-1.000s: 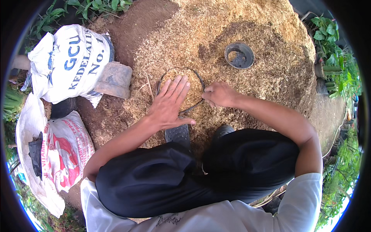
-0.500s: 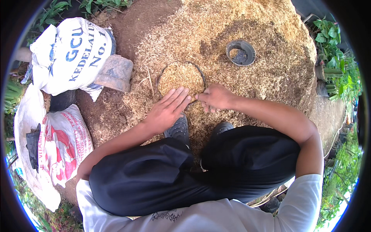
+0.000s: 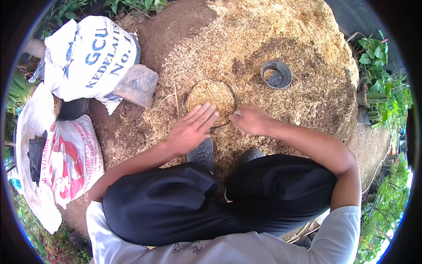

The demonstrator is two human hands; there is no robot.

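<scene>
A round black-rimmed pot [image 3: 235,93], filled to the brim with pale husks [image 3: 210,96], sits in the husk pile in front of my feet. My left hand [image 3: 192,128] is open, its fingers stretched out together and lying over the near left part of the fill. At the pot's near right edge, my right hand [image 3: 251,119] is closed with curled fingers. Its fingertips are mostly hidden, so whatever they pinch cannot be made out. Farther right, an upright dark grey pot [image 3: 289,75] holds a little dark material inside.
Husks [image 3: 316,101] mixed with dark soil spread all around. To the left stand a white sack [image 3: 88,57], an overturned grey-brown pot [image 3: 140,86] and a red-and-white sack [image 3: 79,163] with a black piece on it. My shoes [image 3: 202,152] are just below the pot. Plants [image 3: 373,55] line the right side.
My right hand has drawn a little away from my left fingers, toward the right rim. My left hand stays on the husks. The whole view has shifted slightly.
</scene>
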